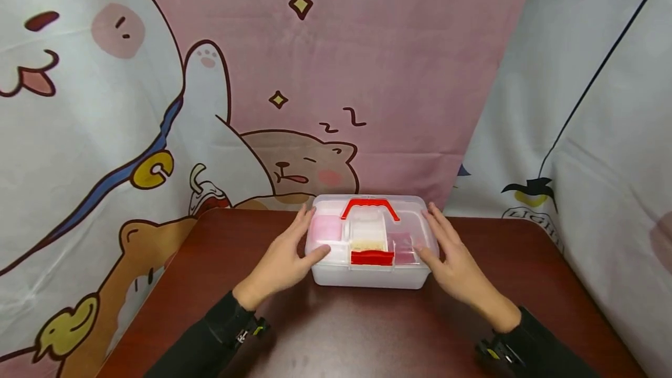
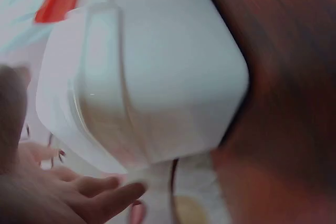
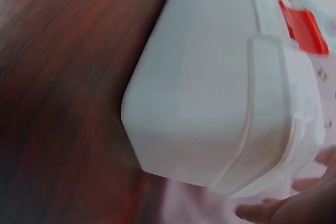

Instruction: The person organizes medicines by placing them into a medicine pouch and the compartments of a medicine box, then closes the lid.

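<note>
A white plastic storage box (image 1: 367, 276) with a see-through lid stands on the brown table, its red latch (image 1: 372, 258) facing me and a red carrying handle (image 1: 370, 202) lying on top. Pink and yellowish contents show through the lid. My left hand (image 1: 280, 261) is at the box's left end, fingers spread along the side and thumb over the lid's edge. At the opposite end, my right hand (image 1: 462, 264) mirrors it, fingers straight and thumb by the front right corner. Both wrist views show the box's white side wall (image 2: 178, 56) with fingertips near its lid rim.
The brown wooden table (image 1: 357, 331) runs out to both sides, and its back edge lies close behind the box. Behind hangs a pink and white cloth (image 1: 409, 74) printed with cartoon animals. Another white cloth (image 1: 604, 133) drapes at the right.
</note>
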Demonstrator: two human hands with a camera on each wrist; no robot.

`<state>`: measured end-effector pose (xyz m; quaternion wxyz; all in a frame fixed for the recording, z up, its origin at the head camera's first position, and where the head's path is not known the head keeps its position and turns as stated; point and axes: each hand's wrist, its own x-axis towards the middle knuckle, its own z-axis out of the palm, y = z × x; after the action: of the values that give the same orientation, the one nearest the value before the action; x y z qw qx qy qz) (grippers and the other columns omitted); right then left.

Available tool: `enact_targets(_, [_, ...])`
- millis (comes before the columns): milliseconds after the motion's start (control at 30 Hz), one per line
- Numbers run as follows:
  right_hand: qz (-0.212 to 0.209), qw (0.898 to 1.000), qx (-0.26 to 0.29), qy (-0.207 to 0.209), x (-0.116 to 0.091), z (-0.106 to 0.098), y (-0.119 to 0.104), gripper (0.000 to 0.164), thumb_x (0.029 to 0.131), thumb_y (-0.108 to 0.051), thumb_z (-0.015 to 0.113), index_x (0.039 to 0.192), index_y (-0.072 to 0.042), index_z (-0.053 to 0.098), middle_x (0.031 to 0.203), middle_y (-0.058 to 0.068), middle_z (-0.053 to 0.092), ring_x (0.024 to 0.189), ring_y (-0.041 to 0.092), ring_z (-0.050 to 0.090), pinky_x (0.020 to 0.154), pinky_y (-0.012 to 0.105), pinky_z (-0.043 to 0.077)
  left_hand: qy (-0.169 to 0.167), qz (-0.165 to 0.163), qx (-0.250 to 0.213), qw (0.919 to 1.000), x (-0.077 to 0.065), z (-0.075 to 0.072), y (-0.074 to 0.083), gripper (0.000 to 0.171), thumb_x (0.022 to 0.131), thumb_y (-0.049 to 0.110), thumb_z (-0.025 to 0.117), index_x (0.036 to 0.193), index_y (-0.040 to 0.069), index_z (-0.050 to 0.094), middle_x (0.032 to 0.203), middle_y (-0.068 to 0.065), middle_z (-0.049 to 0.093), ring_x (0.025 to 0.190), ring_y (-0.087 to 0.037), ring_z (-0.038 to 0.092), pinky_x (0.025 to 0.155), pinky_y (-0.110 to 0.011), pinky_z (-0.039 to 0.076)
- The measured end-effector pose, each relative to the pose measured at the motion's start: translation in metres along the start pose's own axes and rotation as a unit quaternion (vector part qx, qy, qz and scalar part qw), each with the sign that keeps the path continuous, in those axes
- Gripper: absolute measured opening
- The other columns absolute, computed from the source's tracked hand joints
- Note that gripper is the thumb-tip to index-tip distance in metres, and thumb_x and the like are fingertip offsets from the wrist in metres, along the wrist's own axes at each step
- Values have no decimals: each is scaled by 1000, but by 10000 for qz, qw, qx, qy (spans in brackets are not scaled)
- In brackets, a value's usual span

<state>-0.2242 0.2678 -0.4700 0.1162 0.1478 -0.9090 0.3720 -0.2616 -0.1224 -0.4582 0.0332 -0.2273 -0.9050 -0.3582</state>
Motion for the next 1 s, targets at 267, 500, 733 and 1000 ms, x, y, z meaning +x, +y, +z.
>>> enact_targets(267, [-1448,9743,-1700,-279,-4,8,-13,99,85,-48,94,169,-25,46,185,9,24,169,47,19,126,79,31,-3,1542,2035,9668,-4,5,13,93,97,56,81,172,20,41,185,-15,22,170,-44,27,134,-60,32])
enact_targets(500, [-1731,9625,-2081,-176,-2,10,-13,95,87,-37,94,168,-23,47,181,12,32,166,50,25,121,71,44,0,1599,2058,9654,0,8,13,86,99,52,80,171,25,42,183,-9,32,169,-45,29,122,-55,49])
enact_targets(733, [-1874,9600,-2080,-84,6,12,-5,92,90,-34,91,169,-18,45,180,14,34,165,51,25,117,69,50,2,1618,2207,9618,10,11,9,86,100,52,78,173,26,40,182,-8,33,169,-45,28,119,-54,52])
enact_targets(1000, [-1811,9610,-2087,-115,16,15,3,93,91,-33,91,170,-19,43,180,13,34,166,50,24,117,68,50,96,1671,2592,9512,18,12,7,86,101,55,75,173,23,39,181,-11,35,168,-46,30,132,-57,37])
